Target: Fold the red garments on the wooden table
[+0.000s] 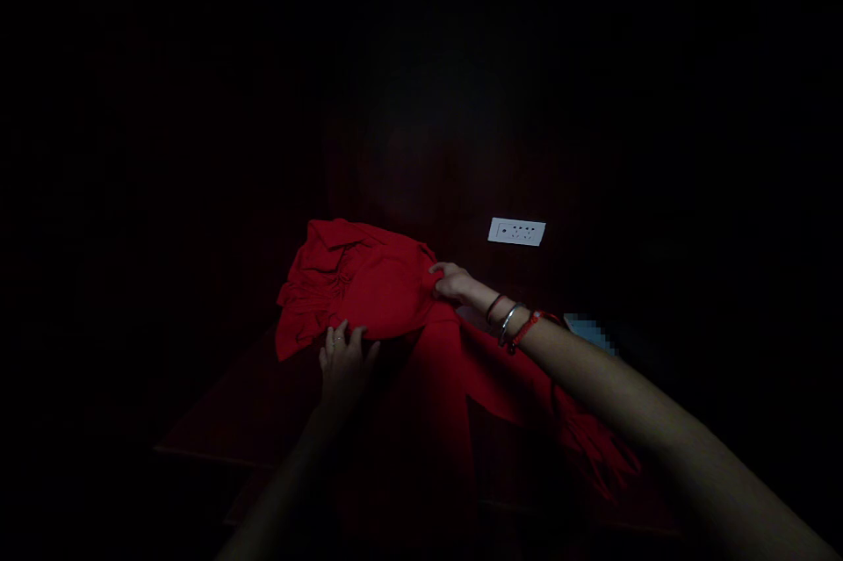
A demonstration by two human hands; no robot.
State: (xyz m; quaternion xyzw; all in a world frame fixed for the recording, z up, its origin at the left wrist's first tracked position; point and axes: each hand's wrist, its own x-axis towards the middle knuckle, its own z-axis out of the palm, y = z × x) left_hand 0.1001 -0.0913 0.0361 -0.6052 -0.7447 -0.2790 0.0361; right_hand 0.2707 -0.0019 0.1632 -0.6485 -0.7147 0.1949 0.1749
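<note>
From the left near corner of the dark table (217, 425) inward, the red cloth (388, 293) lies bunched across the middle, one panel running down toward the near edge. The left hand (343, 368) spreads its fingers along the bunch's near border, perhaps to steady it; whether it pinches or merely rests, I cannot tell. Farther right, the right hand (453, 282) is closed on a fold, likely to control that end. Its wrist carries bracelets (510, 324) (one silvery, one red and braided). The cloth looks matt and soft: puckered at its left end, smooth and rounded between the hands, ending in thin strands (602, 456) toward the right near corner. Beyond the hands sits a white socket panel (517, 232); rightmost is a blurred bluish thing (593, 333).
</note>
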